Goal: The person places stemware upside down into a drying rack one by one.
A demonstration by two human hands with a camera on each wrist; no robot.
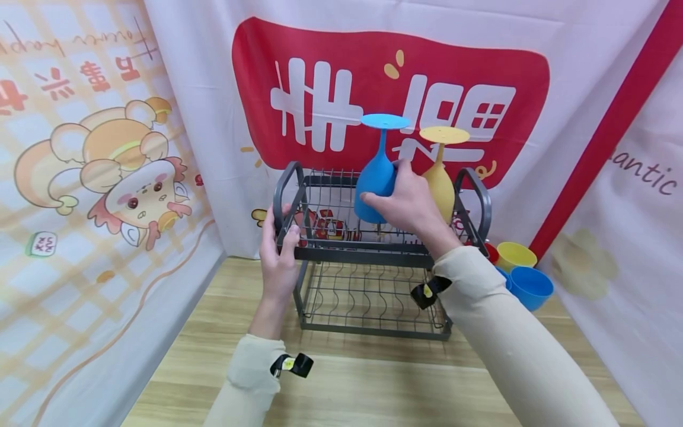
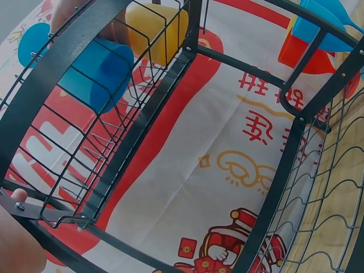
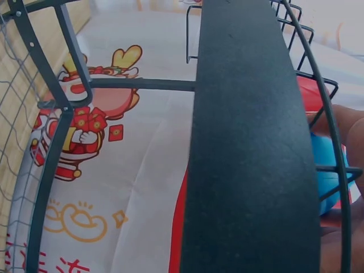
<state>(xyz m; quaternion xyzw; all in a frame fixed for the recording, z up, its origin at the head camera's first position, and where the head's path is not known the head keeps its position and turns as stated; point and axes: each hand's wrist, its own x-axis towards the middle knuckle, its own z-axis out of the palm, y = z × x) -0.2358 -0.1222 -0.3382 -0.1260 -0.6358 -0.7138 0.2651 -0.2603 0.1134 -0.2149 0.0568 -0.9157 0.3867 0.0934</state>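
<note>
A two-tier black dish rack (image 1: 363, 256) stands on the table. My right hand (image 1: 413, 201) grips a blue plastic goblet (image 1: 368, 184) by its bowl, upside down over the upper tier, foot upward. Beside it on that tier, a yellow goblet (image 1: 440, 187) also stands inverted, partly behind the right hand. In the left wrist view, the bowls of the blue goblet (image 2: 99, 77) and yellow goblet (image 2: 162, 34) show through the wires. My left hand (image 1: 277, 258) holds the rack's upper left corner, thumb over the front rail. The rack's dark rail hides much of the right wrist view.
Right of the rack are a blue cup (image 1: 532, 287), a yellow cup (image 1: 516, 255) and a partly hidden red cup (image 1: 491, 254). The rack's lower tier (image 1: 368, 296) has wavy wires. Printed cloth (image 1: 203, 118) hangs behind and at both sides of the wooden tabletop (image 1: 341, 385).
</note>
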